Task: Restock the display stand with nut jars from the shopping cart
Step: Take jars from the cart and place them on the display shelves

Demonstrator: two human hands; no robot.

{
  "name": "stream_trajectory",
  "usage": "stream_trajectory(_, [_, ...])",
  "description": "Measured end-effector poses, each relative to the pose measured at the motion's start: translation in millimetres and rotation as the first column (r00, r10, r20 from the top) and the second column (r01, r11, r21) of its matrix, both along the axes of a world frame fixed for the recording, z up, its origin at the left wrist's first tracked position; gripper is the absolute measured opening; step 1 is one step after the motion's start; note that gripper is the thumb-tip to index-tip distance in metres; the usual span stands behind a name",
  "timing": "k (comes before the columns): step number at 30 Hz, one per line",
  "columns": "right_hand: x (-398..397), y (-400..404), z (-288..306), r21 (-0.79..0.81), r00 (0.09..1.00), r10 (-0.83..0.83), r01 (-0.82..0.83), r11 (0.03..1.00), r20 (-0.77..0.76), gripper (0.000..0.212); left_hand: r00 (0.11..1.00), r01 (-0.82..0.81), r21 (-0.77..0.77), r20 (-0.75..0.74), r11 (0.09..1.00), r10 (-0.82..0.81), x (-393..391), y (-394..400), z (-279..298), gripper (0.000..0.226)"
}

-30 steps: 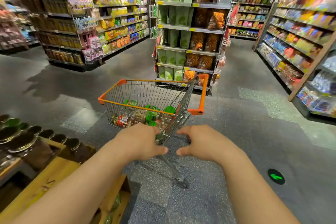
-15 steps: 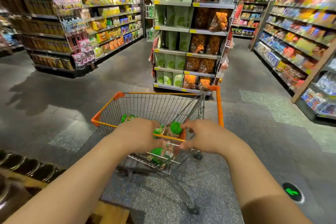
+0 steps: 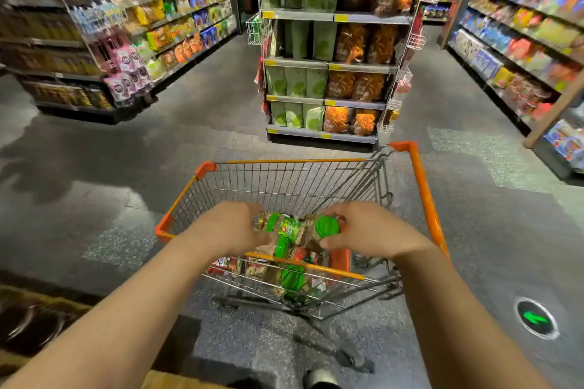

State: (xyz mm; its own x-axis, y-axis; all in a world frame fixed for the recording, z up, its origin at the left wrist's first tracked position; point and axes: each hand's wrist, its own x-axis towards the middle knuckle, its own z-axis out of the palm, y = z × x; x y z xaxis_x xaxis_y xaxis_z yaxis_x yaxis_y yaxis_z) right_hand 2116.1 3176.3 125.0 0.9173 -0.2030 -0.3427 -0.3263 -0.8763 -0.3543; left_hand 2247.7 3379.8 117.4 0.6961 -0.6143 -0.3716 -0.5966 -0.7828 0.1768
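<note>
Reaching into the cart (image 3: 423, 193), both hands work at the near end of the basket, head view only. The left hand (image 3: 232, 226) lies curled against the base end of a jar (image 3: 289, 229) that rests on its side, crosswise on the pile; the right hand (image 3: 369, 230) closes its fingers (image 3: 328, 243) round the green lid (image 3: 327, 226) of what looks to be a second jar beside it. Blur prevents telling whether one jar or two is in hand. Further jars lie beneath, inside the near part of the basket.

Judgement on the step: this is the pick-up from the cart. It is done well by taking each jar round the body, not by the lid alone, since a loose lid could let go. Lift straight up over the orange near rim before turning toward the stand (image 3: 38, 319), whose dark edge shows blurred at the near left. Labels ought to face outward once placed.

Compared with half a second ago: the view sits closer to the cart and lower, so the basket fills more of the frame. The hands were then at the near rim with the jars between them; now the jars are raised slightly above the pile and more plainly grasped. The snack shelf (image 3: 328, 66) beyond appears nearer, and the floor arrow (image 3: 535, 319) has shifted up-frame at the near right.
</note>
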Motion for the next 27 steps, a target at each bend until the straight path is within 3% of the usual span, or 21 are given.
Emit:
stream_trajectory(7, [91,-44,-65,0.084,0.987,-0.005,0.019,0.996,-0.159,0.075,0.995,-0.085,0.03,-0.05,0.996,0.087,71,-21,-53,0.083])
stream_trajectory(11, [141,-70,-115,0.218,0.967,-0.03,0.087,0.972,-0.251,0.078,0.989,-0.123,0.04,-0.073,0.992,0.126,112,-40,-88,0.086])
stream_trajectory(16, [182,-94,-179,0.214,0.957,-0.098,0.16,0.964,-0.275,0.08,0.986,-0.127,0.088,-0.098,0.988,0.136,163,-64,-134,0.084])
stream_trajectory(27, [260,-129,-314,0.261,0.91,-0.065,0.185,0.947,-0.409,0.079,0.947,-0.155,0.187,-0.25,0.97,0.2,244,-107,-265,0.074])
